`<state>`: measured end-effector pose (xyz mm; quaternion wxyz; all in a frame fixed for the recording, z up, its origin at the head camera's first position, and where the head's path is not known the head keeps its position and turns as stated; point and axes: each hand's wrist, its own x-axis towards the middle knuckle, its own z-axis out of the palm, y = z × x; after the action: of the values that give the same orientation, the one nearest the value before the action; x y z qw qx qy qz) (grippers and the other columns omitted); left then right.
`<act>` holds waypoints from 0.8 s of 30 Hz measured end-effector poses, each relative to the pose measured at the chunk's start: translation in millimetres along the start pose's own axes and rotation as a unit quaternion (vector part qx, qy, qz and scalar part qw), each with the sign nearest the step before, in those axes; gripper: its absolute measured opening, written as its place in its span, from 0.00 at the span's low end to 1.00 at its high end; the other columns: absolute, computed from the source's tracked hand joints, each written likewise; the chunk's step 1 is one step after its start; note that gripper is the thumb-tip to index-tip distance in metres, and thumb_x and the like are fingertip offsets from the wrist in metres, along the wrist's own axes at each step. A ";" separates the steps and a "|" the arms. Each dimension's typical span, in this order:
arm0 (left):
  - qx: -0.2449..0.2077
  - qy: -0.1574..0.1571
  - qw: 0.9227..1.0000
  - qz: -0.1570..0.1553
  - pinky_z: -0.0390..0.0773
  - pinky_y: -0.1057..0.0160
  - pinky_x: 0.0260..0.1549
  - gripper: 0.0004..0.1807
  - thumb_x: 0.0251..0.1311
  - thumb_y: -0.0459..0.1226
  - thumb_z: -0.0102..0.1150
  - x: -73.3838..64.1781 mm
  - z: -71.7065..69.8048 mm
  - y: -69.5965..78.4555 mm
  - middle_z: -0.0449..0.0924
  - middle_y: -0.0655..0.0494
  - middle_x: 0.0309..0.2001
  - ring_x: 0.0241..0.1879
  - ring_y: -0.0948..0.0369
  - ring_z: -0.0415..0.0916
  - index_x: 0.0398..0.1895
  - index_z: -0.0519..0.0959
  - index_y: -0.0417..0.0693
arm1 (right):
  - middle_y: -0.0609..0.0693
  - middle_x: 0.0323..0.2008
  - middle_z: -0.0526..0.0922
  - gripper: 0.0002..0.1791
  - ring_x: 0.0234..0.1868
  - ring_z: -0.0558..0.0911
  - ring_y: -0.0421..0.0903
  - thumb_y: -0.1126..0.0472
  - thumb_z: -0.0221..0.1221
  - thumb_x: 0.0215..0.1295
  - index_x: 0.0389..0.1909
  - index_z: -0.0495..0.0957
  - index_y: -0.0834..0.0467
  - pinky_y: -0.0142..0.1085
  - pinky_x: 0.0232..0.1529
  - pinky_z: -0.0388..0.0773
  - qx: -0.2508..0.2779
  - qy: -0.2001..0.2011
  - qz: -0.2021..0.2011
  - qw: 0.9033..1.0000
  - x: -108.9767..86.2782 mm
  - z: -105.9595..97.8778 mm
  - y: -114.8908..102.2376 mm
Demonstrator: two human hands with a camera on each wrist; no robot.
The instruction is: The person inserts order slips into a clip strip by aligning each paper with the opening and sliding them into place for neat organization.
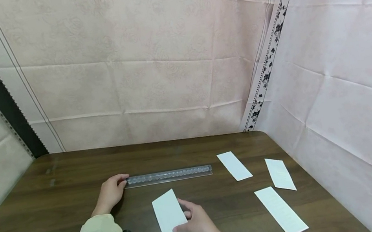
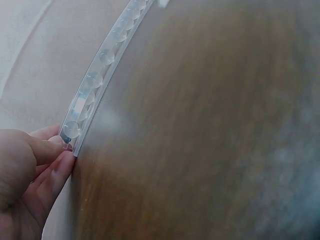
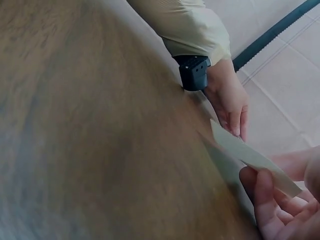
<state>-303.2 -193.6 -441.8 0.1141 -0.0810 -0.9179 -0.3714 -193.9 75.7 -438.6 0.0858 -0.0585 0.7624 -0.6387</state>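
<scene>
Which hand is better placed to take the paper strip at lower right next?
Likely the right hand: nearer the strip, though it holds a paper piece; the left hand grips the clear bar.

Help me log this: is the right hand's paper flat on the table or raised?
Raised, at least partly: the right hand pinches the paper, its fingers underneath, between it and the table.

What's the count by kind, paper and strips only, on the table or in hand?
White paper pieces: 4 (1 held in the right hand, 3 lying on the table)
Clear strip: 1 (one end held in the left hand)
Total: 5
</scene>
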 end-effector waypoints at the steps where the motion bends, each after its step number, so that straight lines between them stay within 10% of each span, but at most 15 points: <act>1: 0.000 0.000 1.000 0.001 0.68 0.42 0.49 0.14 0.64 0.27 0.49 -0.2 -0.2 -0.2 0.74 0.34 0.51 0.51 0.39 0.69 0.52 0.75 0.33 | 0.57 0.34 0.83 0.43 0.29 0.82 0.49 0.81 0.67 0.39 0.62 0.66 0.65 0.39 0.31 0.79 0.007 0.001 0.002 1.000 0.1 0.4 0.0; 24: 0.001 -0.003 1.000 0.002 0.69 0.42 0.48 0.14 0.65 0.27 0.48 -0.8 -2.8 0.5 0.75 0.35 0.50 0.51 0.40 0.70 0.52 0.76 0.34 | 0.59 0.33 0.83 0.36 0.31 0.83 0.52 0.80 0.64 0.45 0.59 0.66 0.71 0.41 0.27 0.80 0.115 0.032 0.033 0.992 11.5 12.3 3.2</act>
<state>-301.9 -195.3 -439.8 0.1124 -0.0841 -0.9183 -0.3701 -202.5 62.1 -444.5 0.0883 -0.0027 0.6880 -0.7203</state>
